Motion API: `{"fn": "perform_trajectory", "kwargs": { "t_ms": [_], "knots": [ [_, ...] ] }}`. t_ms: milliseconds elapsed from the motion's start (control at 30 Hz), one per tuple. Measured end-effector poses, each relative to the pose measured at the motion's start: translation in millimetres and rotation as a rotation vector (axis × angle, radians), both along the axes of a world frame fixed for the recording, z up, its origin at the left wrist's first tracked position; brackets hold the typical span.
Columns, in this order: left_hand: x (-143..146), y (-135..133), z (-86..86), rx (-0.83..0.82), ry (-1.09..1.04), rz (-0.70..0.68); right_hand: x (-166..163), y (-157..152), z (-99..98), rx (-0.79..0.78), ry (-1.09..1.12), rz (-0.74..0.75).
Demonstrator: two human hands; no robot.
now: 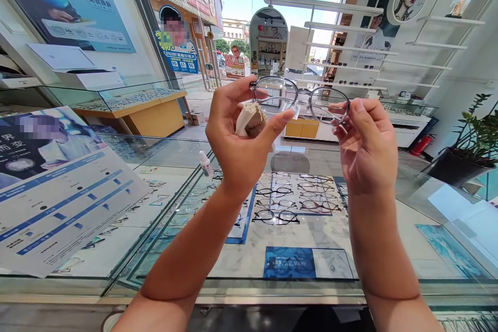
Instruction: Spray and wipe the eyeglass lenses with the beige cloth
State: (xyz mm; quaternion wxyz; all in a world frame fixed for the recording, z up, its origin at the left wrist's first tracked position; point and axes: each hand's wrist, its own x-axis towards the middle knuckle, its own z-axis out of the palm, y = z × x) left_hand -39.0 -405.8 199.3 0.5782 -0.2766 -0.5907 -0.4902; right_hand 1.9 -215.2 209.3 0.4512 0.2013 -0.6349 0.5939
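A pair of eyeglasses (pixel 305 91) with thin dark rims and clear round lenses is held up in front of me, above the glass counter. My left hand (pixel 235 150) grips it at the left end of the frame. Bunched in that same palm is a beige-grey cloth (pixel 254 118), partly covered by the thumb and fingers. At the right end of the frame, my right hand (pixel 371 150) pinches the rim and hinge area between thumb and fingers. The temples are mostly hidden by the hands and lenses.
Under the glass counter (pixel 303 290) lie rows of eyeglasses (pixel 276 216). A small white spray bottle (pixel 206 164) stands beyond my left forearm. At left is a printed board (pixel 70 202); a potted plant (pixel 462 150) and fire extinguisher (pixel 422 144) stand at right.
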Motion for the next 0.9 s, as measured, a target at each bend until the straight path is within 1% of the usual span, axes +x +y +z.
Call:
{"fn": "perform_trajectory", "kwargs": {
  "t_ms": [167,233,267,333,400,467,533,633,700,767,900],
  "knots": [
    [-10,0,-6.7,0.008,-0.056,-0.064,0,1,-1.9,-0.021,0.008,0.017],
    [-16,-1,-10.0,-0.005,-0.120,-0.134,1,1,-2.3,-0.036,0.011,0.033],
    [-18,-1,-10.8,-0.009,-0.165,-0.192,2,1,-2.3,-0.028,0.013,0.037],
    [-18,-2,-9.4,0.002,-0.296,-0.369,3,0,-2.0,0.023,0.026,0.029],
    [-12,-1,-3.6,0.052,-0.484,-0.628,4,-2,-1.8,0.114,0.061,0.012],
    [-3,2,5.0,0.168,-0.705,-0.909,4,-4,-2.1,0.208,0.120,-0.001],
    [6,5,12.6,0.283,-0.899,-1.144,1,-5,-3.2,0.271,0.177,-0.004],
    [10,9,16.6,0.346,-1.105,-1.377,-3,-5,-5.8,0.308,0.236,-0.016],
    [8,10,14.8,0.336,-1.202,-1.467,-5,-4,-7.1,0.325,0.259,-0.031],
    [4,11,11.7,0.295,-1.264,-1.520,-6,-1,-7.2,0.344,0.279,-0.042],
    [1,13,8.2,0.166,-1.306,-1.541,-5,3,-5.3,0.378,0.300,0.018]
  ]
}}
